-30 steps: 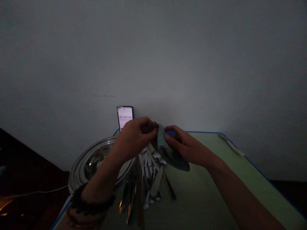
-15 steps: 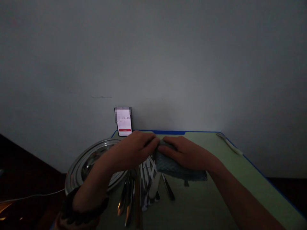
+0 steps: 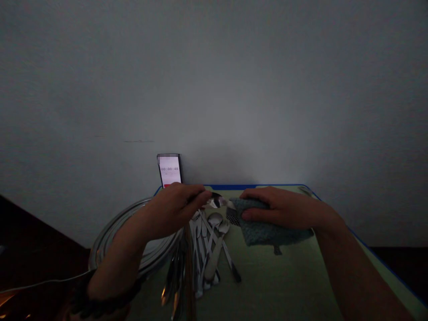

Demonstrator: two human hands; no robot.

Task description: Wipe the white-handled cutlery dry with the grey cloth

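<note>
My left hand (image 3: 175, 207) is closed on the handle end of a shiny spoon (image 3: 216, 203), whose bowl points right and sticks out toward the cloth. My right hand (image 3: 284, 207) is closed on a grey-green knitted cloth (image 3: 270, 232), with its thumb under the fold; the cloth hangs down onto the green table (image 3: 287, 285). The spoon's tip touches the cloth's left edge. Below both hands lies a pile of several spoons, forks and knives (image 3: 203, 249).
A large round steel tray (image 3: 133, 240) lies at the table's left, partly under my left arm. A lit phone (image 3: 170, 170) leans upright against the wall behind. A pale utensil (image 3: 306, 191) lies at the far right corner. The table has a blue rim.
My hands have moved apart: the right hand drew the cloth to the right, and the spoon's bowl, wrapped in the cloth before, now shows bare between the hands.
</note>
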